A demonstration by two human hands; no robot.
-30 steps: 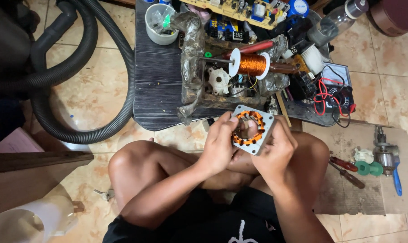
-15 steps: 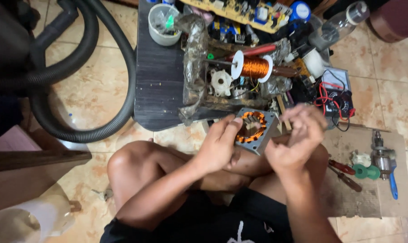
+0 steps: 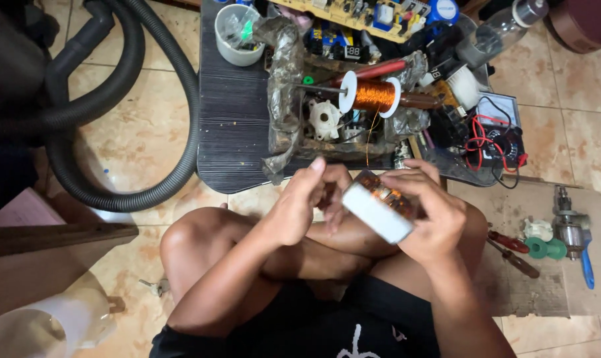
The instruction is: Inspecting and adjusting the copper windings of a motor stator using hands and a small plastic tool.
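Sitting cross-legged on a tan tiled floor, with a low dark slatted table across the upper middle of the frame. Crowded on that table: a white cup at the top, a spool of copper wire on a rod, a white gear below it, a circuit board along the top edge, a meter with red leads at the right. Curving down the upper left: a thick grey vacuum hose. Lying at the right on a sheet of cardboard: a red-handled screwdriver, a green spool, a metal motor part.

Holding a small square motor stator at frame centre, white edge turned up, copper windings showing on top. Right hand wrapped around it, fingers curled over the top and far side, gripping firmly. Left hand loosely curled just left of it, fingertips touching its near corner, thumb raised; a thin copper strand running up to the spool.
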